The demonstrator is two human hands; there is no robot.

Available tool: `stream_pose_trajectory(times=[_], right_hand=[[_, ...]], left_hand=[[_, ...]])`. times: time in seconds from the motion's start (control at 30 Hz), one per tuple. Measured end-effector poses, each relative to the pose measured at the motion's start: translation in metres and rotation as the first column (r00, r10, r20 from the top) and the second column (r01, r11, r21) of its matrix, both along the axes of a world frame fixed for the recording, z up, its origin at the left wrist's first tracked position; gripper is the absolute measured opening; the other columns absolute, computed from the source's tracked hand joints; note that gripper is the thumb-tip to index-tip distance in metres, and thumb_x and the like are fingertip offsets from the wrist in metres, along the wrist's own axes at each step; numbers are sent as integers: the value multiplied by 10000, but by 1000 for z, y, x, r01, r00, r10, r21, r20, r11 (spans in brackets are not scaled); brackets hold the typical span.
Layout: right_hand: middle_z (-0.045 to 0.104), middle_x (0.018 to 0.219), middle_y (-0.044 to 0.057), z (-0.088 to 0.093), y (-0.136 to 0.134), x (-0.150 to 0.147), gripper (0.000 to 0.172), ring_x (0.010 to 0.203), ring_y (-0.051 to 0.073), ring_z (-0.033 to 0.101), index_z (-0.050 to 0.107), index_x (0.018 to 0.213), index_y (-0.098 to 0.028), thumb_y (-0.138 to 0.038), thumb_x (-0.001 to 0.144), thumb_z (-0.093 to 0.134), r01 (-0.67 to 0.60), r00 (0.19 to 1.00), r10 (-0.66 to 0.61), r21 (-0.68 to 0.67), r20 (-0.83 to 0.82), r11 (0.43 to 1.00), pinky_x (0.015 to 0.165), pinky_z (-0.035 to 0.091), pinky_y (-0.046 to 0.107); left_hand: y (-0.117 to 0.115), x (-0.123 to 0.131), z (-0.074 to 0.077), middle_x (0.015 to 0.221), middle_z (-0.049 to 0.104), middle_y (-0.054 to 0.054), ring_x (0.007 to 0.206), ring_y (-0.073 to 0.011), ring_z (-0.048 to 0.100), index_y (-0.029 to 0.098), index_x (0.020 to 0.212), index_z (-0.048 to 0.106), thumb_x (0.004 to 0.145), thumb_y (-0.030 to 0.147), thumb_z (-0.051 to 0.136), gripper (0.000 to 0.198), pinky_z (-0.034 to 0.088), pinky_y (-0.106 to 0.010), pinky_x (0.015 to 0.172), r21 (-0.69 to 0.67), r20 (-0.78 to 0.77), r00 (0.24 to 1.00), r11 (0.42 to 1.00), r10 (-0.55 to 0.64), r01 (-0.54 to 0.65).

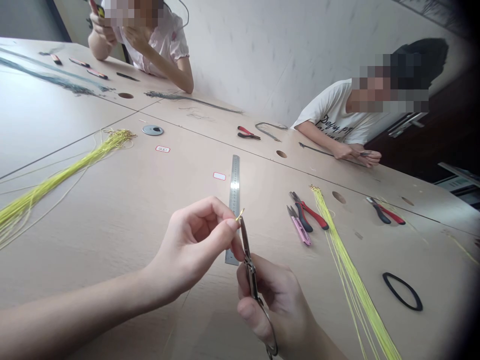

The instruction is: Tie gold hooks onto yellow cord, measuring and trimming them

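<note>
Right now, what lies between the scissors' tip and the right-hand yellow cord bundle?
In the head view, pliers and pink snips lie between scissors and bundle.

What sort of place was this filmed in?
Probably a small craft workshop, though the room itself shows little: bundled yellow cords, several pliers and a ruler lie across one large table.

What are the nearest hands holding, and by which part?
The left hand pinches a thin yellow piece near its tip; the right hand grips a scissors-like metal tool by its handles.
</note>
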State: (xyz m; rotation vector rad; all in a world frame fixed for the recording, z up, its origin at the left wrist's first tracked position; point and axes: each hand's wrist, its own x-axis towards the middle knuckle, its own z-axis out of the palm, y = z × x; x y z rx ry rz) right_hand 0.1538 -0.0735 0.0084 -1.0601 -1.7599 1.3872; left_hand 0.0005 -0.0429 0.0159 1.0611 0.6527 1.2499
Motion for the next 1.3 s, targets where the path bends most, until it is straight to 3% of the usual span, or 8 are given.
stream_pose_trajectory(times=[0.47, 0.93, 1.3], right_hand=[[329, 522, -61, -4, 2, 1, 361, 462, 62, 277, 367, 602, -199, -440, 747, 593, 7, 1000, -7, 38, 13, 999, 405, 224, 195], [301, 492, -66, 7, 2, -5, 457, 421, 56, 260, 368, 613, -200, -608, 753, 520, 15, 1000, -15, 130, 0, 991, 361, 229, 186], [301, 490, -73, -1, 1, -2, 393, 427, 56, 267, 345, 587, -203, -482, 740, 575, 43, 998, -46, 105, 32, 994, 372, 216, 192]], left_hand=[[0, 1, -1, 556, 639, 51, 546, -42, 583, 166, 685, 538, 863, 179, 550, 179, 448, -124, 537, -5, 13, 1000, 1000, -4, 4], [0, 1, -2, 557, 644, 65, 555, -23, 575, 166, 704, 539, 872, 158, 533, 168, 448, -100, 548, -2, 21, 999, 999, -32, 32], [0, 1, -1, 558, 638, 63, 553, -33, 579, 169, 697, 534, 868, 162, 535, 171, 453, -117, 545, -3, 24, 999, 1000, -31, 31]])
